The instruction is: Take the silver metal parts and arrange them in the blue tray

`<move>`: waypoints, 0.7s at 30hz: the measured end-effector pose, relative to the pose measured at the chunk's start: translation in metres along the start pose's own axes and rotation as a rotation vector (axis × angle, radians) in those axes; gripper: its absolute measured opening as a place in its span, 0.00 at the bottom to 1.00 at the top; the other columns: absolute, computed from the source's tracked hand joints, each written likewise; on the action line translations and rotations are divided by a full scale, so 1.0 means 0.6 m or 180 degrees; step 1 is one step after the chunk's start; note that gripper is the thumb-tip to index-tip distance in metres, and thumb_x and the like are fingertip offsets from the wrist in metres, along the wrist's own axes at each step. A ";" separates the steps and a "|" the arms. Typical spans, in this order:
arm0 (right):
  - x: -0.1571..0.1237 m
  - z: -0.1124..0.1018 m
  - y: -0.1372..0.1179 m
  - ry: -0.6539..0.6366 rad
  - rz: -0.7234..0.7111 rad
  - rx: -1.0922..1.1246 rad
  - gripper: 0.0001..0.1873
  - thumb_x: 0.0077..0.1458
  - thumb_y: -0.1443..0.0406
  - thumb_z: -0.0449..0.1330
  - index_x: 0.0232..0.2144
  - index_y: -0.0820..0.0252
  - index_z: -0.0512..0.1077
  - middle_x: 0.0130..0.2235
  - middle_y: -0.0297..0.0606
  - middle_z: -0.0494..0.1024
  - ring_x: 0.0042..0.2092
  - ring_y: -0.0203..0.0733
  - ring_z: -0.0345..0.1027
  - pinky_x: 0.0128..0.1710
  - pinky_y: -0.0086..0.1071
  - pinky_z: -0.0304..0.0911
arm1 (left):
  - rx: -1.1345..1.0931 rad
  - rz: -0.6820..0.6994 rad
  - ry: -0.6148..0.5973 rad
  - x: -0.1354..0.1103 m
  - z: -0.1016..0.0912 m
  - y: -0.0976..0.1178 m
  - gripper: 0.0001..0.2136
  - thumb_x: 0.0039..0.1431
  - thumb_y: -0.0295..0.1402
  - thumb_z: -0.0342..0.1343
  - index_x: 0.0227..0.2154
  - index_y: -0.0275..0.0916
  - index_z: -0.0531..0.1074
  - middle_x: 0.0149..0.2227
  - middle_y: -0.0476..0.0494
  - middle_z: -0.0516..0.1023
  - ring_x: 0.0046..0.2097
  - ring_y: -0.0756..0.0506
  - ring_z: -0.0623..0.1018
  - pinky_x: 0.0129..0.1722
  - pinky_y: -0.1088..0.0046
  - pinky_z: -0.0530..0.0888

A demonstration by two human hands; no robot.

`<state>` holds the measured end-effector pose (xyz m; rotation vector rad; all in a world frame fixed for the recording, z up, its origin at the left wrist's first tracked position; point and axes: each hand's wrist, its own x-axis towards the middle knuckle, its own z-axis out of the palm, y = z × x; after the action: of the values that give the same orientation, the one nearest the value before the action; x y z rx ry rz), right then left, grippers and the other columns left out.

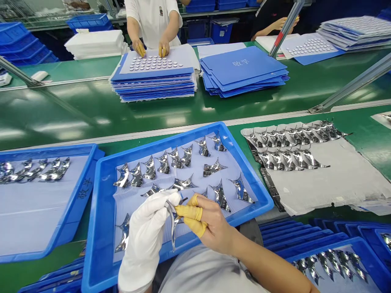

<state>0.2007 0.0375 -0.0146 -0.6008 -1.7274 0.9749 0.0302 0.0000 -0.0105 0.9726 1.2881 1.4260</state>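
Observation:
My left hand (145, 234), in a white glove, pinches a shiny curved metal piece (173, 228) with pointed tips. The fingers of my right hand (204, 217) wear yellow finger cots and close on the same piece from the other side. Its upper part is partly hidden by my fingers. Both hands are above the near side of a blue tray (105, 195), where several similar chrome-like pieces (122, 176) lie on white lining. Some of those pieces are partly covered by my hands.
Another blue tray (69, 228) with metal pieces stands left. More pieces lie in rows on a grey-white cloth (332, 183) at right. Lower right is a further blue tray (366, 248). Across the green bench, a person (152, 20) handles small discs on stacked blue sheets (154, 87).

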 end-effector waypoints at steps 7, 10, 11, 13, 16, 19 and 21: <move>-0.004 0.004 -0.007 0.0145 0.0458 -0.0236 0.16 0.69 0.65 0.50 0.54 0.56 0.73 0.32 0.38 0.73 0.33 0.39 0.67 0.34 0.33 0.68 | -0.0167 -0.0304 0.0218 0.008 0.015 0.008 0.11 0.53 0.37 0.67 0.40 0.44 0.83 0.43 0.41 0.84 0.45 0.40 0.81 0.50 0.63 0.77; 0.009 -0.039 -0.005 0.0380 0.0805 -0.0560 0.15 0.69 0.65 0.50 0.52 0.56 0.73 0.37 0.40 0.76 0.37 0.40 0.70 0.40 0.35 0.69 | -0.0140 -0.0379 0.0289 0.009 0.016 0.011 0.12 0.54 0.37 0.67 0.42 0.44 0.83 0.43 0.42 0.84 0.47 0.40 0.81 0.52 0.62 0.76; 0.016 -0.064 0.000 0.0543 0.0868 -0.0743 0.14 0.68 0.65 0.51 0.51 0.56 0.73 0.39 0.40 0.76 0.39 0.41 0.70 0.42 0.36 0.68 | -0.0118 -0.0390 0.0308 0.009 0.015 0.011 0.12 0.54 0.37 0.67 0.42 0.44 0.83 0.44 0.42 0.84 0.48 0.39 0.81 0.53 0.62 0.76; 0.035 -0.126 0.021 0.0846 0.0970 -0.1334 0.13 0.68 0.63 0.52 0.46 0.58 0.75 0.42 0.41 0.77 0.43 0.43 0.71 0.44 0.37 0.67 | 0.0001 -0.0375 0.0370 0.009 0.011 0.011 0.12 0.54 0.38 0.67 0.42 0.44 0.83 0.45 0.42 0.84 0.49 0.39 0.80 0.54 0.62 0.75; 0.062 -0.229 0.073 0.0962 0.1594 -0.2922 0.15 0.68 0.61 0.52 0.45 0.63 0.76 0.43 0.45 0.77 0.45 0.46 0.70 0.47 0.37 0.65 | 0.0191 -0.0388 0.0479 0.012 0.006 0.010 0.14 0.54 0.38 0.67 0.44 0.44 0.82 0.47 0.42 0.83 0.52 0.39 0.79 0.57 0.62 0.73; 0.075 -0.307 0.139 0.0523 0.2286 -0.3736 0.16 0.68 0.64 0.51 0.45 0.67 0.77 0.45 0.51 0.79 0.48 0.50 0.72 0.49 0.39 0.63 | 0.0196 -0.0622 0.0623 0.018 0.007 0.011 0.16 0.51 0.40 0.68 0.43 0.43 0.82 0.45 0.43 0.84 0.48 0.40 0.81 0.51 0.66 0.77; 0.075 -0.334 0.183 0.0354 0.2528 -0.3872 0.14 0.66 0.65 0.54 0.41 0.68 0.78 0.42 0.51 0.80 0.46 0.50 0.74 0.47 0.39 0.65 | 0.0239 -0.0764 0.0697 0.020 0.012 0.013 0.17 0.50 0.42 0.69 0.42 0.41 0.82 0.43 0.43 0.84 0.42 0.42 0.82 0.43 0.71 0.80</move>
<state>0.3655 0.1978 -0.0519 -2.1781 -1.8695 0.2192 0.0335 0.0137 -0.0024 0.6960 1.5724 1.3309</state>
